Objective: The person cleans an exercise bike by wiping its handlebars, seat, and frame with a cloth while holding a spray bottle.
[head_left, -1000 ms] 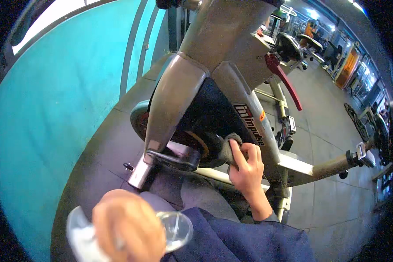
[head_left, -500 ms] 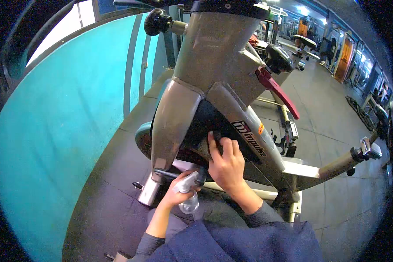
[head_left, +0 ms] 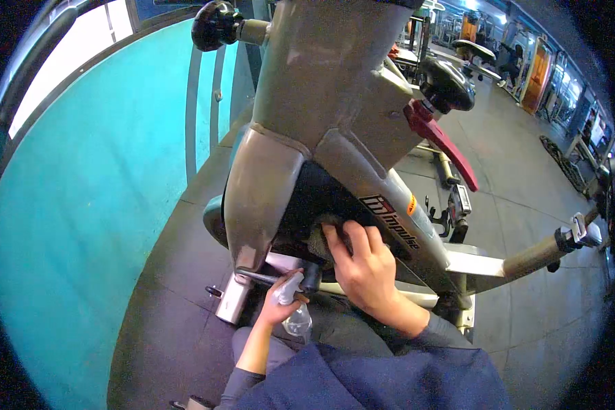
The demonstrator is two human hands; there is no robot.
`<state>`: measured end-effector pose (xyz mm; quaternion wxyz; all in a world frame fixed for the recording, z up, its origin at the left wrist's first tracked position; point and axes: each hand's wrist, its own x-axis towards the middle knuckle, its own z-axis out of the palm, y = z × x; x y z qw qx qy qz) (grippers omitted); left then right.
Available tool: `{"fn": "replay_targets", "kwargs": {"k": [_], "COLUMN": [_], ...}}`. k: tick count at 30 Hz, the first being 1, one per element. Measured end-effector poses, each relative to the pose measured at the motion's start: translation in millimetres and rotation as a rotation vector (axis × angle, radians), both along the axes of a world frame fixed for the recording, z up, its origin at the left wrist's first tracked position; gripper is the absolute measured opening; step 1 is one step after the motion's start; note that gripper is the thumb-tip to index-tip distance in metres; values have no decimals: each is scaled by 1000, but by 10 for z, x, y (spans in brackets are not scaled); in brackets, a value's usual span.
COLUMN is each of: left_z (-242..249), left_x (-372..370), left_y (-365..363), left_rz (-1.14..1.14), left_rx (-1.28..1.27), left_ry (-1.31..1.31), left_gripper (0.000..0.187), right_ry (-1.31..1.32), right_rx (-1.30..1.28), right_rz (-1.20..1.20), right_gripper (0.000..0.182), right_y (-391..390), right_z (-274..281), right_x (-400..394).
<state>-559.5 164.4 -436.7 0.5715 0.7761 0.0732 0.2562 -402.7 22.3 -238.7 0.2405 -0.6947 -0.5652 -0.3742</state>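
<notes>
A grey-brown exercise bike frame [head_left: 331, 75] with an "impulse" label stands before me. My right hand [head_left: 365, 270] presses a dark greyish cloth [head_left: 319, 240] against the black panel [head_left: 321, 195] inside the frame, its fingers bent over the cloth. Lower and to the left, my left hand [head_left: 279, 304] is wrapped round the neck of a clear spray bottle with a white head [head_left: 288, 287]. That hand is beside the dark crank [head_left: 260, 276] near the frame's foot. Part of the cloth is hidden under my right fingers.
A red lever [head_left: 444, 140] and black knob [head_left: 447, 85] stick out at the right of the frame; another knob [head_left: 215, 26] is at upper left. A turquoise wall [head_left: 89, 178] runs along the left. Gym machines stand at the back right.
The view has shifted closer to the bike. My right hand has moved slightly down and right with the cloth, which shows more now. My left hand still holds the bottle.
</notes>
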Motion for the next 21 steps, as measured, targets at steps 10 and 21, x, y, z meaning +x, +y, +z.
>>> {"fn": "replay_targets", "kwargs": {"k": [10,21], "left_z": [-104,-74], "left_x": [39,15], "left_y": [-62,-79], "left_rz": [60,-35], "left_rx": [-59,-343], "left_ry": [-31,-46], "left_gripper": [74,75], "right_ry": [146,125], "right_rx": [-116,-8], "right_rz": [-152,38], "right_gripper": [49,55], "right_y": [-330,-23], "right_z": [-141,-10], "right_x": [-5,-32]}}
